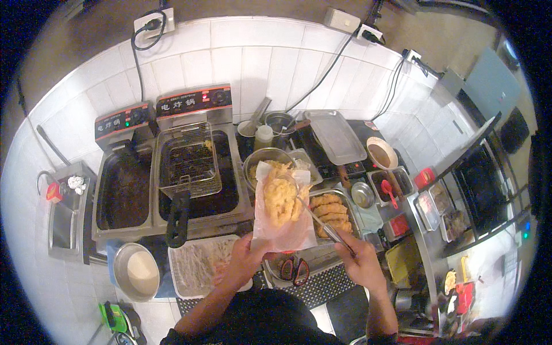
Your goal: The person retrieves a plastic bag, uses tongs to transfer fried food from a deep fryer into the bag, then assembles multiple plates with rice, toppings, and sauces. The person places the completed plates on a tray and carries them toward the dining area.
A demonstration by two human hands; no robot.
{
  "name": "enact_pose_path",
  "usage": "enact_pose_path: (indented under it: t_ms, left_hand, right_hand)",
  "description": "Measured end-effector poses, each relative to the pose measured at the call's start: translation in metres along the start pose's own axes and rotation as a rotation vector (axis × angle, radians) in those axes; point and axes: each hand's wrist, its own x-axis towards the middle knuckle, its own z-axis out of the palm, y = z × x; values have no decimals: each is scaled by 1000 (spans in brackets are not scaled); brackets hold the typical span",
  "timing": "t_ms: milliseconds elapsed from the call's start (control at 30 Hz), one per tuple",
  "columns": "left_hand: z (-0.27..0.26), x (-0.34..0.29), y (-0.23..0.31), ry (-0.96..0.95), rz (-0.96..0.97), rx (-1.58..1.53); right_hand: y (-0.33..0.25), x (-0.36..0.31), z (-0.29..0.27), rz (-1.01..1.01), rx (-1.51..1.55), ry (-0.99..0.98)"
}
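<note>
My left hand (247, 260) is closed on the lower left edge of a pale pink-white paper sheet or bag (293, 238); I cannot tell which. Golden battered fried food (280, 201) lies on its upper part. In my right hand (363, 263) is a pair of metal tongs (326, 227), slanting up and left so that the tips touch the right side of the fried food. Behind the paper, a round metal bowl (270, 154) is partly hidden. Several breaded fried pieces (330, 211) sit in a tray just right of the paper.
At left stands a double electric fryer (154, 198), a wire basket (185, 164) over its right tank. A tray of pale floured food (198, 267) and a bowl of batter (141, 271) are nearer. Scissors (294, 271) lie below the paper. A metal tray (339, 138) is farther back.
</note>
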Motion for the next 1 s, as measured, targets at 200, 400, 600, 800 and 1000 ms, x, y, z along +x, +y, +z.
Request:
enact_pose_path:
  t_ms: [200, 400, 600, 800, 1000]
  left_hand:
    - [-2, 13, -23, -39, -68, -135]
    - [-4, 13, -31, -19, -75, -218]
    - [-8, 2, -18, 19, -132, -69]
    - [-14, -6, -31, -6, -126, -208]
    - [-25, -4, -57, -19, -165, -241]
  right_hand:
    - [-6, -4, -8, -116, -157, 126]
    - [-3, -3, -9, -154, -243, 132]
    - [-16, 9, 1, -174, -412, 171]
    - [-23, 13, -5, -122, -409, 72]
    - [18, 40, 10, -254, -32, 266]
